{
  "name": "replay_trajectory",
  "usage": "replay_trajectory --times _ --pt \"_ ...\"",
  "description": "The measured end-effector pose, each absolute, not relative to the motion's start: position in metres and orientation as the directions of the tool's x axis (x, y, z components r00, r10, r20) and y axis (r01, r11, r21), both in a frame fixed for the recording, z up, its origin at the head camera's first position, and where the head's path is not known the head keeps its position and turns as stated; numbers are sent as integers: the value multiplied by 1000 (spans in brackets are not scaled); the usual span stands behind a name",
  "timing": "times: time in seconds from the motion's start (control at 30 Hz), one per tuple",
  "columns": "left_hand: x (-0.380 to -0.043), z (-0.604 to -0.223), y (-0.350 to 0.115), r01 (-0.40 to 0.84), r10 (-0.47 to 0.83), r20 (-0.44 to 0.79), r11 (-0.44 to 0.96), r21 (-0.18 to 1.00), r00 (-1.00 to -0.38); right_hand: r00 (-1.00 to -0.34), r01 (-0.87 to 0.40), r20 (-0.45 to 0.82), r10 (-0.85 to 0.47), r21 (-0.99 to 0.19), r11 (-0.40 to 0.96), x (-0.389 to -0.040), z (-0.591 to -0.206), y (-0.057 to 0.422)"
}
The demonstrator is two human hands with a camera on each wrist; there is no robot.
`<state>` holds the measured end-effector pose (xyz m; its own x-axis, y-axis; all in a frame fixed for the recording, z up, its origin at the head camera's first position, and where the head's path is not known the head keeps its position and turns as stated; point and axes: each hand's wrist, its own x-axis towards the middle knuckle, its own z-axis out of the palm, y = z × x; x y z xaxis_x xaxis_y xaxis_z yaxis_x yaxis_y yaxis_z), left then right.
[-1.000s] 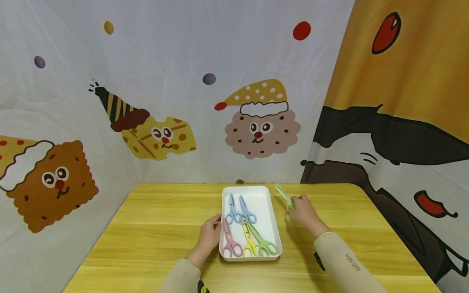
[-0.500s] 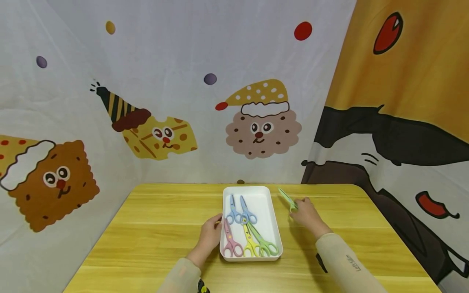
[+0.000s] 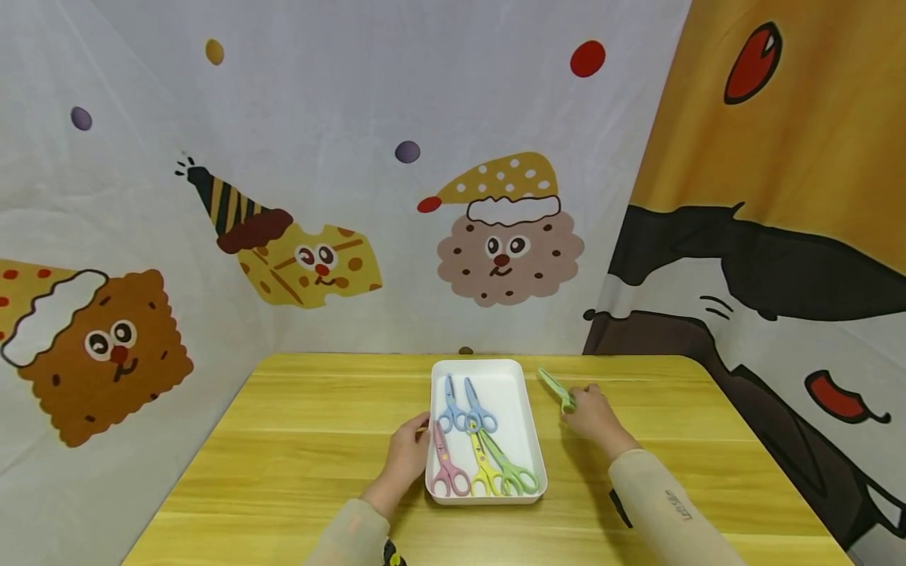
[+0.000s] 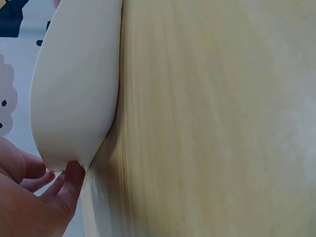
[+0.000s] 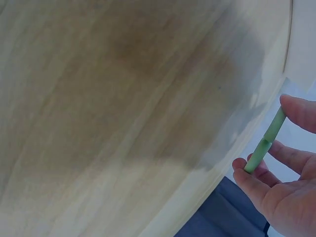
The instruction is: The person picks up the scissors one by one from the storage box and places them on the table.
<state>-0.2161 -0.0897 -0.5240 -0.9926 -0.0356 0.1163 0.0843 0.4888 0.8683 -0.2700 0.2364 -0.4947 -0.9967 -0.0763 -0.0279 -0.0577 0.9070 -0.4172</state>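
Note:
A white tray [image 3: 527, 424] lies on the table with several scissors in it: two blue scissors [image 3: 477, 410] toward the back, pink scissors [image 3: 443, 464], yellow scissors [image 3: 481, 464] and green scissors [image 3: 506, 464] in front. My left hand [image 3: 406, 453] holds the tray's left side; the left wrist view has its fingers and thumb [image 4: 74, 173] at the tray's edge. Right of the tray, my right hand [image 3: 594, 414] pinches light green scissors [image 3: 557, 388] by the handles, blades pointing away and to the left. In the right wrist view these handles [image 5: 266, 140] appear edge-on between thumb and fingers.
The yellow wood-grain table [image 3: 318, 440] extends on both sides of the tray. A printed cloth [image 3: 318, 118] with cartoon biscuits and cheese hangs behind its far edge.
My right hand has shifted slightly to the right with the light green scissors, away from the tray. The left hand and the tray have stayed in place.

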Motion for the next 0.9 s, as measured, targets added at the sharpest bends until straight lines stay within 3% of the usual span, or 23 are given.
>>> replay_trajectory --times 0.9 --pt "-217 -528 -91 77 -36 107 485 871 -994 -997 -34 -50 -58 -390 920 -273 -505 229"
